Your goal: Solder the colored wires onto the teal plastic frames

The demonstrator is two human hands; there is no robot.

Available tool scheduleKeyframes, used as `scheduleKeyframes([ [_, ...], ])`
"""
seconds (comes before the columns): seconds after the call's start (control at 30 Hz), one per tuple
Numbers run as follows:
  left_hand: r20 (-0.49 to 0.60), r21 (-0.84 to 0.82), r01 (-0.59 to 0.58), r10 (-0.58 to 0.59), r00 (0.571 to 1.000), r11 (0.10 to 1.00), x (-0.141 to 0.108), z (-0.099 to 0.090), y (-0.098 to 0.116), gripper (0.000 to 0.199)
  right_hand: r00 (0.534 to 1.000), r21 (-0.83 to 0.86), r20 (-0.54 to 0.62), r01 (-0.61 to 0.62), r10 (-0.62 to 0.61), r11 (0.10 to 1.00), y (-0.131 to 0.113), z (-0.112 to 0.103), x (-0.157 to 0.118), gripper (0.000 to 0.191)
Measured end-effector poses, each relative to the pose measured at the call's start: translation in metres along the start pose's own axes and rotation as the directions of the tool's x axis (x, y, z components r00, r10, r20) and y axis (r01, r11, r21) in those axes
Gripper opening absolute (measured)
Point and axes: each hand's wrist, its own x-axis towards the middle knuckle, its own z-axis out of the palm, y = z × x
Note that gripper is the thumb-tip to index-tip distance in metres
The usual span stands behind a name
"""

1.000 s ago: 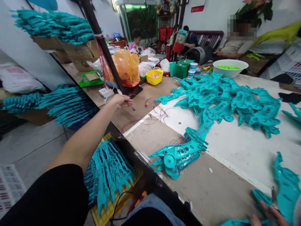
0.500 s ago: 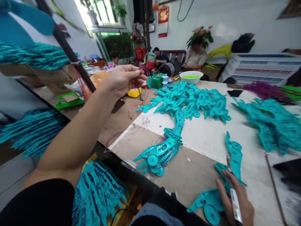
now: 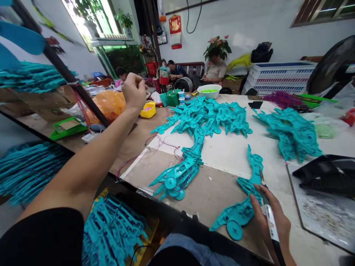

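Observation:
My left hand is raised over the far left of the table, fingers pinched together. What they hold, if anything, is hidden behind the hand. In my right hand is a soldering iron with a white and black handle, its metal tip angled up and away from me. The fingers of that hand rest by a long, curved teal plastic piece with a round disc at its near end. Left of it lies a stack of similar teal pieces with thin red and dark wires trailing from it.
Beyond are a big heap of teal pieces and a smaller pile. A yellow container and a white bowl stand at the back. Below the table edge sits a filled yellow crate. People sit in the background.
The view has turned to the right. My left hand has turned and its fingers have closed in; the thin wire hanging from them no longer shows. My right hand still holds the soldering iron.

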Motion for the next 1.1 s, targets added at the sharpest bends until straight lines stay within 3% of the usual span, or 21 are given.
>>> scheduleKeyframes([
  [0.07,-0.023,-0.137,0.050,-0.054,0.998,0.989,-0.007,0.003,0.018,0.009,1.000,0.006,-0.025,0.006,-0.006,1.000,-0.004,-0.003,0.005,0.045],
  [0.23,0.283,-0.469,0.195,-0.062,0.957,0.861,-0.052,0.007,0.081,0.009,0.980,0.095,-0.139,0.157,-0.143,0.983,-0.031,-0.007,0.034,0.037],
  [0.33,0.457,-0.581,0.341,-0.050,0.888,0.739,-0.090,0.013,0.112,0.011,0.957,0.203,-0.178,0.261,-0.227,0.944,-0.064,-0.012,0.057,0.033],
  [0.43,0.626,-0.609,0.534,-0.057,0.777,0.587,-0.130,0.027,0.128,0.015,0.962,0.411,-0.144,0.271,-0.232,0.870,-0.098,-0.016,0.073,0.040],
  [0.5,0.722,-0.595,0.659,-0.056,0.690,0.460,-0.156,0.039,0.132,0.016,0.981,0.615,-0.037,0.173,-0.192,0.769,-0.114,-0.016,0.075,0.050],
  [0.57,0.794,-0.557,0.761,-0.056,0.605,0.333,-0.179,0.051,0.131,0.020,0.986,0.746,0.122,-0.017,-0.112,0.666,-0.120,-0.017,0.069,0.050],
  [0.63,0.843,-0.511,0.830,-0.058,0.534,0.224,-0.199,0.060,0.127,0.028,0.968,0.779,0.253,-0.200,-0.006,0.595,-0.117,-0.021,0.057,0.041],
  [0.73,0.902,-0.425,0.896,-0.024,0.432,0.130,-0.223,0.071,0.119,0.028,0.932,0.781,0.336,-0.358,0.139,0.512,-0.102,-0.030,0.037,0.034],
  [0.8,0.929,-0.368,0.922,0.020,0.369,0.120,-0.236,0.077,0.115,0.025,0.913,0.773,0.355,-0.407,0.199,0.487,-0.091,-0.035,0.028,0.033],
  [0.87,0.945,-0.328,0.934,0.059,0.323,0.140,-0.246,0.082,0.114,0.024,0.909,0.739,0.352,-0.415,0.221,0.531,-0.083,-0.037,0.023,0.032],
  [1.0,0.953,-0.298,0.919,0.131,0.272,0.258,-0.251,0.084,0.111,0.027,0.927,0.570,0.343,-0.333,0.150,0.751,-0.077,-0.042,0.024,0.032],
  [1.1,0.965,-0.249,0.872,0.188,0.184,0.422,-0.251,0.080,0.105,0.033,0.931,0.391,0.365,-0.174,0.021,0.904,-0.071,-0.049,0.039,0.026],
])
